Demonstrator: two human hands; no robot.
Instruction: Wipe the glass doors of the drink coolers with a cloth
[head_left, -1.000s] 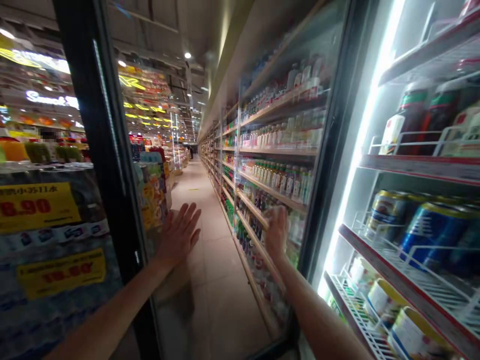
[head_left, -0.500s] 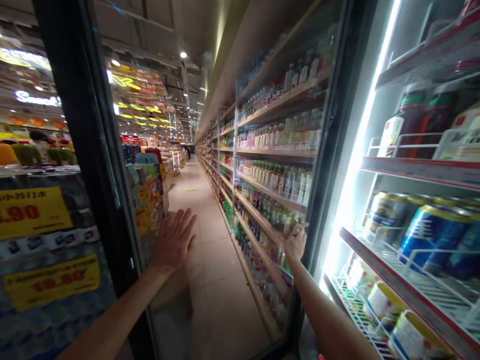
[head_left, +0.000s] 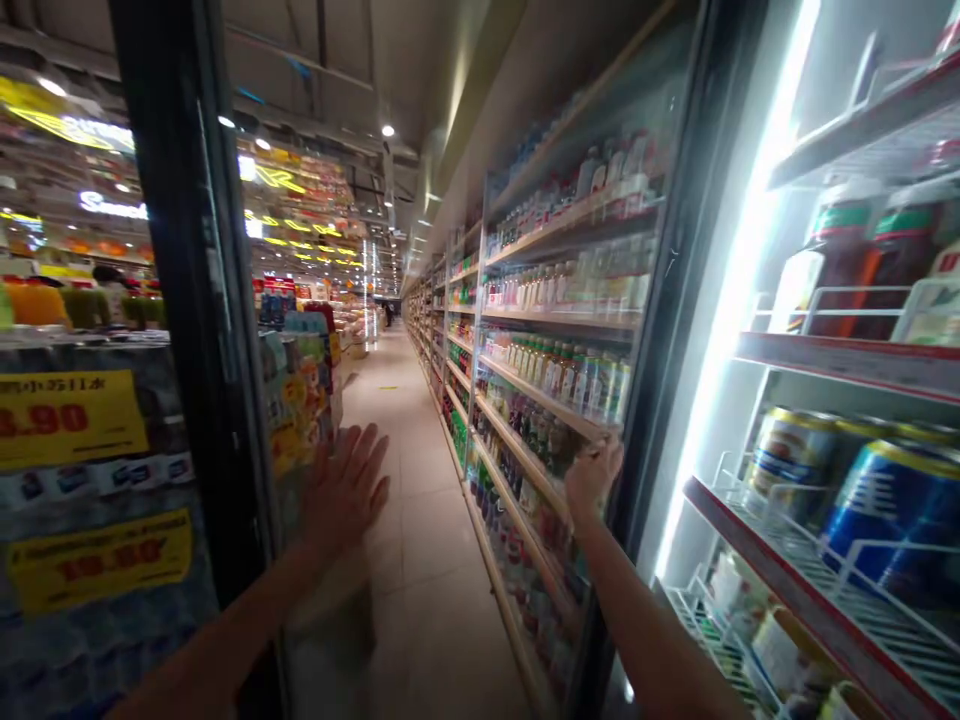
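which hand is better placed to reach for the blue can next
The right hand, probably: it is nearer the blue can on the wire shelf; the left hand is spread open, farther away.

The right hand [head_left: 592, 482] has shifted rightward and now sits closer to the dark door frame [head_left: 684, 270].

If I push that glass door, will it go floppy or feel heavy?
The glass door would probably be stiff, since a thick black frame edges it. It might feel heavy, because it looks tall and wide.
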